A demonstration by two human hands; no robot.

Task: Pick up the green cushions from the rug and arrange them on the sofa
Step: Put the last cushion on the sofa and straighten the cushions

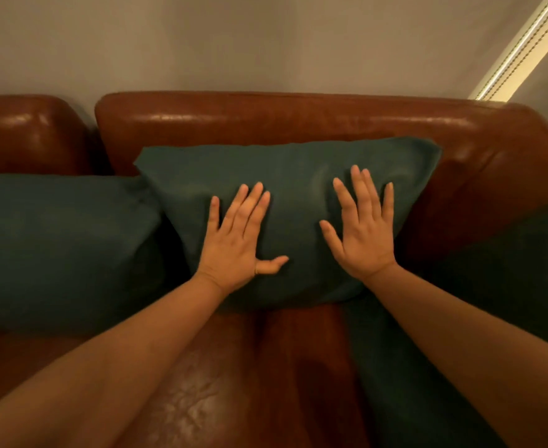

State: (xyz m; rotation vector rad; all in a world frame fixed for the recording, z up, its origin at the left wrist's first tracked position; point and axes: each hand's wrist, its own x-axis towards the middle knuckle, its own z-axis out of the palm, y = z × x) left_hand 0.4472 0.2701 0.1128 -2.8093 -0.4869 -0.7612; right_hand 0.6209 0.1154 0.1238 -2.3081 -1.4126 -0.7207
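While left hand [233, 244] and right hand [363, 234] press flat, open-palmed, middle cushion [285, 176] leans on sofa [266, 118] backrest, long axis left-right

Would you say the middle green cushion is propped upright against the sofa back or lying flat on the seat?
Propped up: the middle cushion leans against the sofa back, its lower edge on the seat, with the left hand and right hand flat against its face.

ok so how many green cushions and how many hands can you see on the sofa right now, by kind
green cushions: 3 (middle, left, right, partly cut off)
hands: 2 (left, right), both flat on the middle cushion
total: 5
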